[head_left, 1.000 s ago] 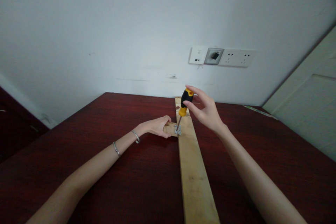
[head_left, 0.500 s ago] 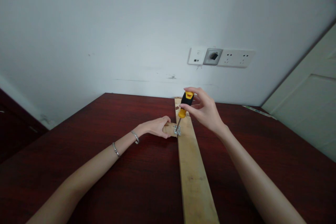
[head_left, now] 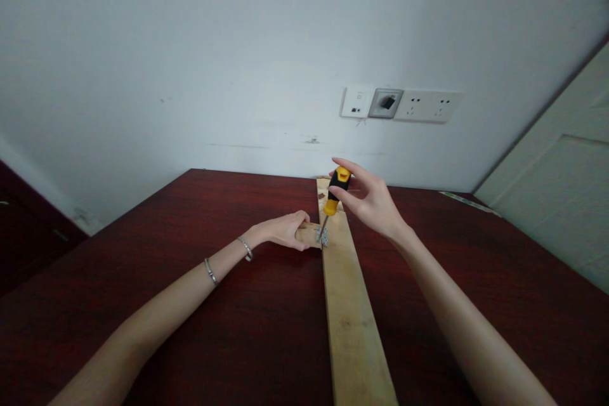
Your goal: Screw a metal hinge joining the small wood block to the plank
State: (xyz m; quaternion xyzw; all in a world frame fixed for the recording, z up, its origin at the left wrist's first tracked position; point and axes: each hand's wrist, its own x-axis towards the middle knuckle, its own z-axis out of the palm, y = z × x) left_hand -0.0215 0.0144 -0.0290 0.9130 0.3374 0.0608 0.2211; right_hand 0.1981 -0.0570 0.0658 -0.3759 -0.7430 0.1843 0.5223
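My right hand (head_left: 368,196) grips the handle of a yellow and black screwdriver (head_left: 339,184) between thumb and fingers. The screwdriver leans slightly, its shaft pointing down to a small metal hinge (head_left: 322,236). That hinge lies across the joint between a short wooden block (head_left: 308,235) and a long wooden board (head_left: 352,304). My left hand (head_left: 288,230) is closed around the outer end of the block, holding it against the board's left edge. Whether a screw sits under the tip is too small to tell.
The board lies lengthwise on a dark red wooden table (head_left: 228,330), reaching towards the white wall (head_left: 266,63). Wall sockets (head_left: 428,106) are behind, to the right. A thin pale strip (head_left: 469,202) lies at the table's far right, near a white door (head_left: 571,184).
The fingers of my right hand have shifted around the screwdriver handle, with the thumb slightly higher. My left hand, the block and the board stay in place.
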